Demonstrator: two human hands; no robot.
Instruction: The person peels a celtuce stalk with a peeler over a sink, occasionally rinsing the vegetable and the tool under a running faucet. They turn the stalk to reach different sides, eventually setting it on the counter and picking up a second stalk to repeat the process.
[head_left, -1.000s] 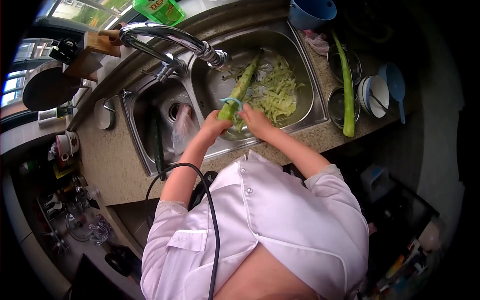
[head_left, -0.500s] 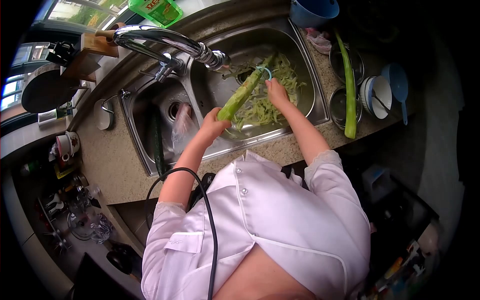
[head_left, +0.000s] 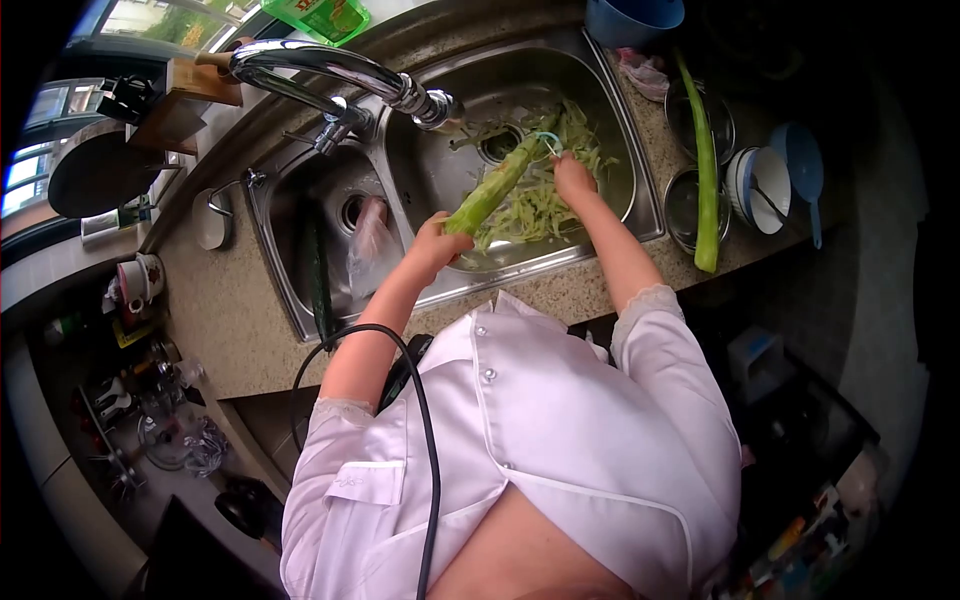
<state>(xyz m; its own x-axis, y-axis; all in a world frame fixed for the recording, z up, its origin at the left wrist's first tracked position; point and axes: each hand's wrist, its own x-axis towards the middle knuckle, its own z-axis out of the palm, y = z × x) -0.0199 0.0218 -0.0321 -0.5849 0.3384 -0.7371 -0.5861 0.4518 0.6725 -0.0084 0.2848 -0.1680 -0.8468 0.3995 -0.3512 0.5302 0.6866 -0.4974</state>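
Over the large right basin of the steel sink [head_left: 415, 178], my left hand [head_left: 438, 247] is wrapped round the near end of a celtuce stem [head_left: 492, 193]. The stem slants away to the upper right, pale green and partly stripped of skin. My right hand [head_left: 575, 182] grips a light-blue peeler [head_left: 550, 141], whose head is at the stem's far end. Beneath both hands, green peelings [head_left: 525, 217] are heaped in the basin, close to the drain [head_left: 500, 144].
A chrome faucet [head_left: 345, 75] arches over the sink. The left basin holds a cucumber [head_left: 319, 275] and a plastic bag [head_left: 372, 245]. Right of the sink, another celtuce stem [head_left: 706, 170] lies across metal bowls, beside white bowls [head_left: 758, 192] and a blue strainer [head_left: 800, 165].
My right hand and the peeler have shifted slightly right, toward and past the stem's far end. The whole view has also moved a little.
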